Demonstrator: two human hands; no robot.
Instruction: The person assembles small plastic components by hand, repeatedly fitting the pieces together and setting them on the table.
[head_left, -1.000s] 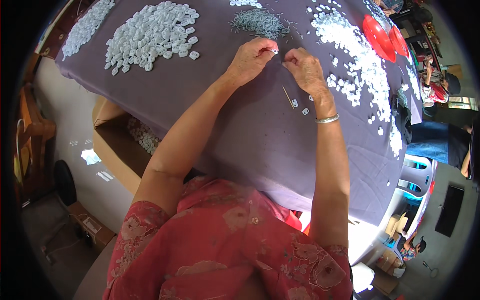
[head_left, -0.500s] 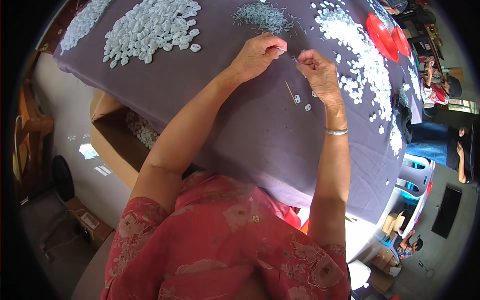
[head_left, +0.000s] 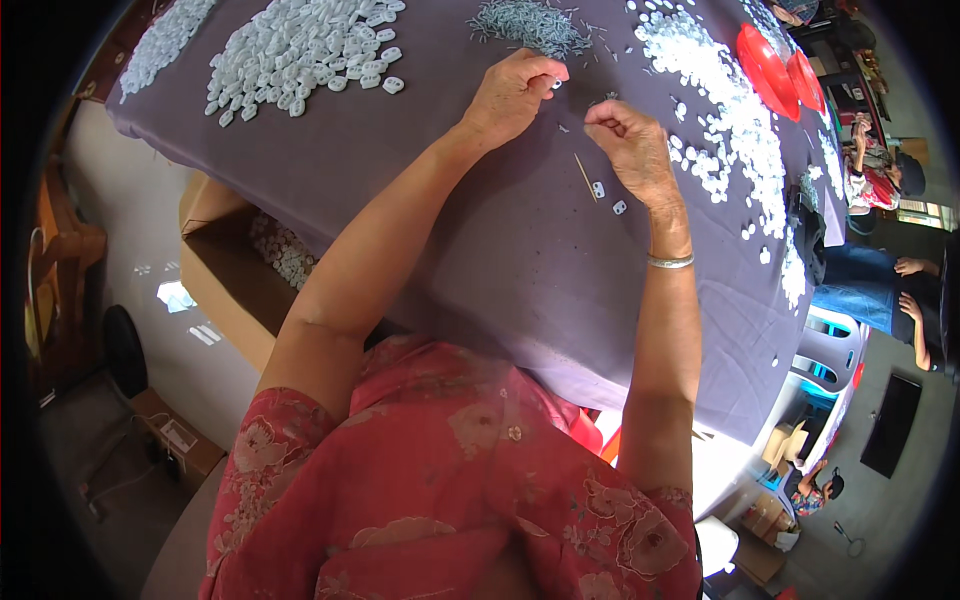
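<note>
The left hand (head_left: 512,98) pinched a small white piece (head_left: 556,85) near the pile of thin grey pieces (head_left: 538,30), apparently keeping its dark hole exposed; whether the curled right hand (head_left: 632,148) gripped anything could not be determined

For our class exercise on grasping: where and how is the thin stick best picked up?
Probably pinch the thin stick across its far half, from above and slightly left: it lies slender on the cloth, and a white piece sits close to its near end on the right.
</note>
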